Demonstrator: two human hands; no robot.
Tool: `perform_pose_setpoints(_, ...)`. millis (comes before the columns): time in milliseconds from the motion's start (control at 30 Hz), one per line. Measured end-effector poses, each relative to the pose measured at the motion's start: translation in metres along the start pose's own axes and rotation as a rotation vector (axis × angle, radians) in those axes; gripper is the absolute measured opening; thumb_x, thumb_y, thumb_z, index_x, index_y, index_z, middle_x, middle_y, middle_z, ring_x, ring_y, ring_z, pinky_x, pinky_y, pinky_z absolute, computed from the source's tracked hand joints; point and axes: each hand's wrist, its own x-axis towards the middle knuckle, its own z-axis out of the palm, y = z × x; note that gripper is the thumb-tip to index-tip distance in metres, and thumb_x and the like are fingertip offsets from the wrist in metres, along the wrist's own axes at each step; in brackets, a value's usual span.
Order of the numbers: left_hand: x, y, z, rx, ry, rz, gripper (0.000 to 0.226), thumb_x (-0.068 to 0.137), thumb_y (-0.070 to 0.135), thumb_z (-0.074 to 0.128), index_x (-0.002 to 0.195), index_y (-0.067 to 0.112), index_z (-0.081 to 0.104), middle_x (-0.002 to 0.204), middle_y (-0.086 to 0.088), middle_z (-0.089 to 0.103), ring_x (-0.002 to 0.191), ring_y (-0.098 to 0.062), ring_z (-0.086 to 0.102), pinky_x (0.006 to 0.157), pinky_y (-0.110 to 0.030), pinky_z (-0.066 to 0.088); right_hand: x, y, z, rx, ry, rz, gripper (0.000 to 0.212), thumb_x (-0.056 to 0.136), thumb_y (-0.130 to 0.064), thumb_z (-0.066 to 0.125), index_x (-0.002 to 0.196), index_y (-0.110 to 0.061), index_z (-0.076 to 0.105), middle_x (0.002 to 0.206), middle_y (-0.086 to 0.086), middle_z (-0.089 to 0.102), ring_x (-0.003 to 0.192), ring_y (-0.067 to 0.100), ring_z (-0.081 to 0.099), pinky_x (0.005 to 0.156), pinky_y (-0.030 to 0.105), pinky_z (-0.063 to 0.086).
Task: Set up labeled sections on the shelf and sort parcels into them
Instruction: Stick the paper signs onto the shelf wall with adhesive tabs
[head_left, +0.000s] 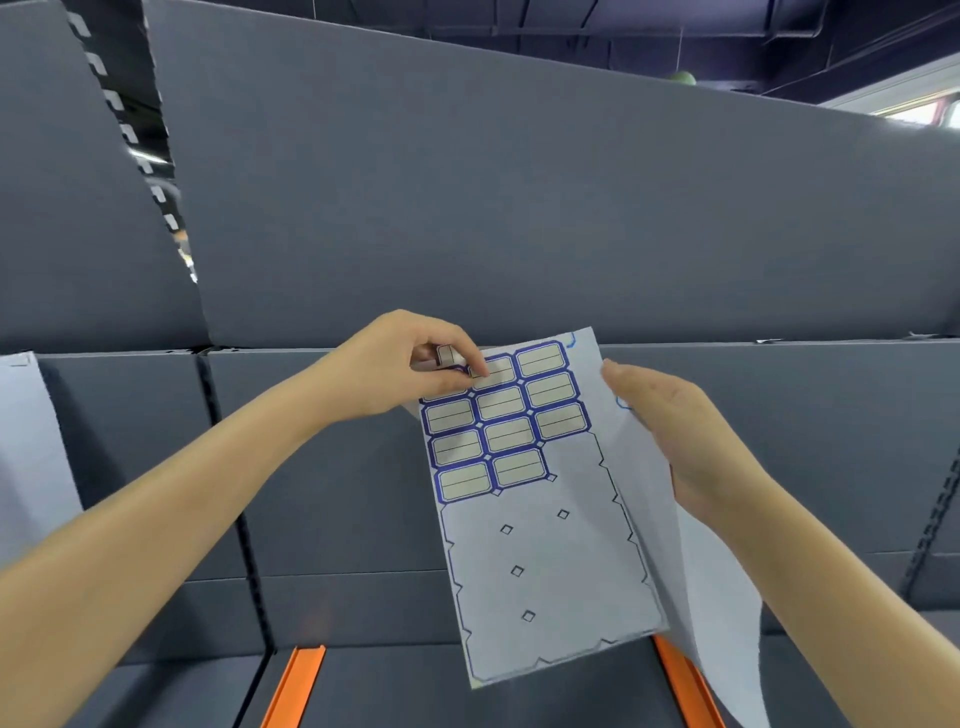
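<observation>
From the head view, the left hand (402, 366) pinches a small label (447, 355) between thumb and curled fingers (460, 339), lifting it at the top-left corner of the label sheet (545, 551). The sheet stands tilted in front of the grey shelf (322, 467), above two orange rails (295, 686). The right hand (680, 436) holds the sheet's right edge, thumb in front; its fingers, mostly hidden behind the paper, appear curled round it.

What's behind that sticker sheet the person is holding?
A second white sheet sticks out on its right, by the right hand; beyond, grey shelf panels and orange rails. Whatever lies directly behind is covered.
</observation>
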Motion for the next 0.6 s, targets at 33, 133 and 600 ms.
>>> perform_pose_setpoints(33, 0.0, 0.0, 0.002, -0.006, 0.011, 0.012, 0.01, 0.085, 0.01, 0.067, 0.087, 0.02, 0.069, 0.074, 0.021, 0.065, 0.058, 0.01, 0.054, 0.061, -0.003, 0.039, -0.001, 0.0, 0.002, -0.05, -0.002, -0.032, 0.022, 0.09, -0.03, 0.06, 0.105, -0.017, 0.068, 0.099, -0.001, 0.073, 0.094, 0.021, 0.069, 0.087, 0.042, 0.054)
perform_pose_setpoints(133, 0.001, 0.001, 0.007, -0.05, 0.033, 0.035, 0.01, 0.084, 0.011, 0.068, 0.089, 0.02, 0.07, 0.088, 0.016, 0.066, 0.067, 0.009, 0.059, 0.064, -0.003, 0.041, -0.004, 0.002, 0.008, -0.107, 0.03, -0.148, 0.027, 0.085, -0.017, 0.066, 0.108, -0.031, 0.06, 0.094, -0.015, 0.071, 0.091, 0.014, 0.069, 0.073, 0.027, 0.058)
perform_pose_setpoints(600, 0.004, -0.005, 0.016, -0.02, 0.054, 0.048, 0.018, 0.084, 0.02, 0.069, 0.096, 0.033, 0.065, 0.098, 0.019, 0.065, 0.089, -0.003, 0.059, 0.082, -0.018, 0.049, -0.009, 0.004, 0.006, -0.079, 0.023, -0.1, 0.031, 0.094, -0.007, 0.05, 0.074, -0.022, 0.069, 0.089, -0.012, 0.066, 0.096, 0.012, 0.062, 0.062, 0.021, 0.058)
